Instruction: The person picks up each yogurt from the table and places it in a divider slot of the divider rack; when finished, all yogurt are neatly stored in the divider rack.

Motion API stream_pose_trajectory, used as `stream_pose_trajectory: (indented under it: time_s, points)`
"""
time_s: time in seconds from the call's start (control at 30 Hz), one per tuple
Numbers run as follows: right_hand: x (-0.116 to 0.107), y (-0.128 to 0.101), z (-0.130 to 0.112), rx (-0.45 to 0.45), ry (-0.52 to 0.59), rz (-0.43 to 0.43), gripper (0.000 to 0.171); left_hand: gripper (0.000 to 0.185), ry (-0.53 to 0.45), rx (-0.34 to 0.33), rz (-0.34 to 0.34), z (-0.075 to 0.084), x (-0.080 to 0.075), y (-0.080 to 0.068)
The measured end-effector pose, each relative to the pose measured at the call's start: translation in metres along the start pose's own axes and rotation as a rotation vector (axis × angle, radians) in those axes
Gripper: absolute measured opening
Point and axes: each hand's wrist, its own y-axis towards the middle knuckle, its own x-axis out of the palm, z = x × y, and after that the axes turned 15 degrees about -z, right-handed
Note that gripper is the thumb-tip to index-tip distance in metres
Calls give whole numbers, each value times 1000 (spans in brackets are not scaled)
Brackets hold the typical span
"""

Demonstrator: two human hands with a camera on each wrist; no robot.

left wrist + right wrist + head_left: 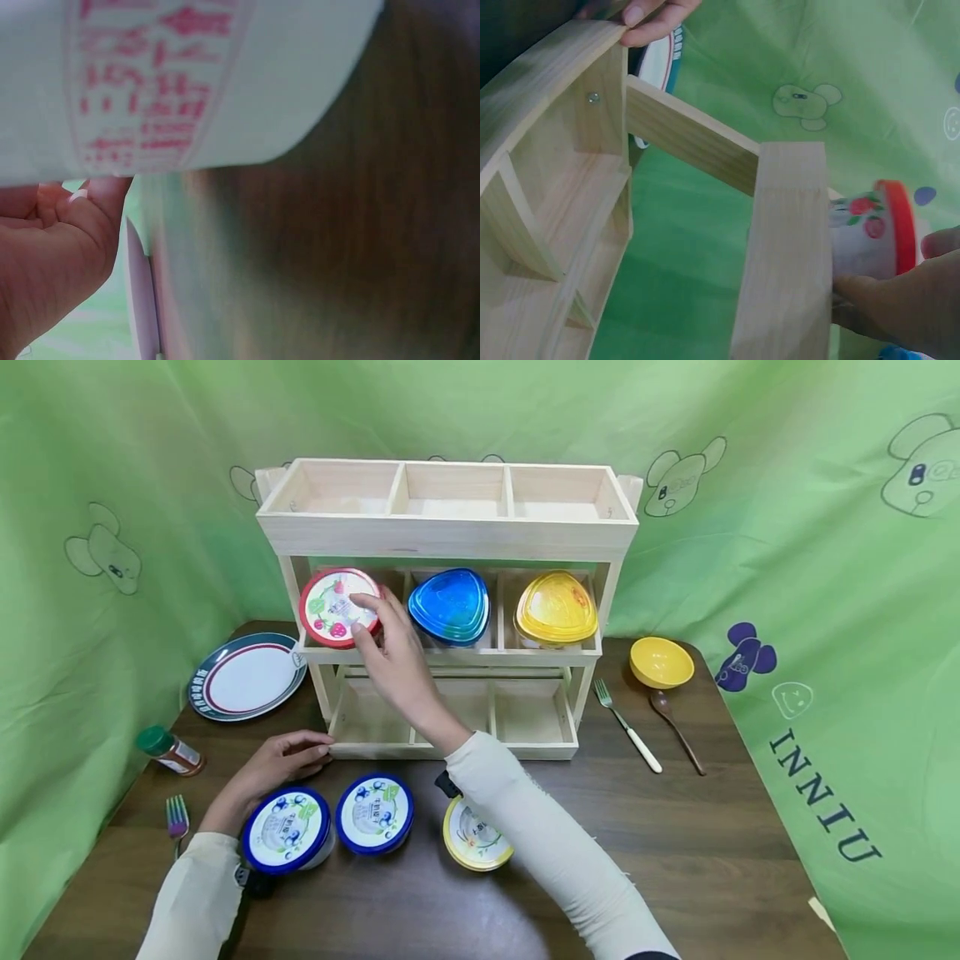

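Observation:
My right hand [397, 664] holds a red-lidded tub [330, 622] at its right side, in the left compartment of the wooden rack's middle tier. In the right wrist view, the thumb lies along the tub's wall and a finger is by the lid. A blue triangular-lidded container [450, 607] and a yellow-lidded one [557, 608] fill the other two compartments. My left hand [281, 764] touches the front left corner of the wooden rack [450, 537] with its fingertips. Below that hand stand two blue-lidded tubs [287, 831]; a yellow-lidded tub [472, 839] is partly behind my right sleeve.
A rimmed plate [251, 677], a green-capped jar [171, 752] and a fork [177, 817] lie to the left. On the right are a yellow bowl [662, 662], a white-handled fork [628, 727] and a brown spoon [677, 731]. Green cloth [825, 610] surrounds the table.

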Motion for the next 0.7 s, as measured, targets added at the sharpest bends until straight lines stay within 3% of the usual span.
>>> stream_pose_trajectory:
  time_s: [0.23,0.53,0.7]
  points:
    - [4,-7,-6,59,-87,-42,56,42,-6,-2,-7,-2,-1,-2]
    - [5,-17,-11,-2,-125,-54,64,41,-18,-13,3,1,-2,-3]
    - [-1,-31,-20,-19,-206,-122,61,42,-16,-17,2,0,-1,-3]
